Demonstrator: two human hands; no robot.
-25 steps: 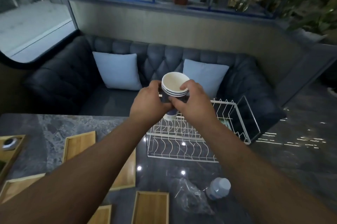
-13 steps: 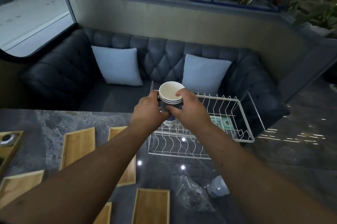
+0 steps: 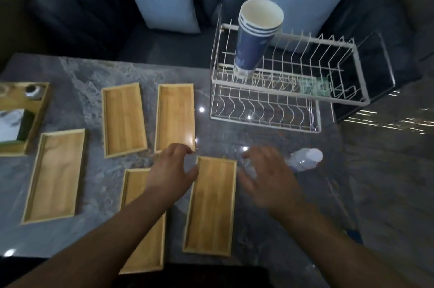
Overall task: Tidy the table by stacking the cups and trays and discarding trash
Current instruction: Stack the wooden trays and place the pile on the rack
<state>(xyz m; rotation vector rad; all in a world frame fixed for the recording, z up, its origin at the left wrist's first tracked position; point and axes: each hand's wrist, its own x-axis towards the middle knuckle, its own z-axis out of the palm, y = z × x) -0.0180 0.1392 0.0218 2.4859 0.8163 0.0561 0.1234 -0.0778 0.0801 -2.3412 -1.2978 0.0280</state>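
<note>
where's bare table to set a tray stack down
Bare marble lies behind the two far trays, up to the sofa edge, and right of the bottle. A narrower patch sits before the wire rack. The left and middle are crowded with trays.

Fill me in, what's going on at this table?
A person is tidying up. The stacked blue paper cups stand in the white wire rack. Both hands are empty and open over the table: the left hand and right hand flank a wooden tray. Five trays lie unstacked, and a plastic bottle lies by the right hand.
</note>
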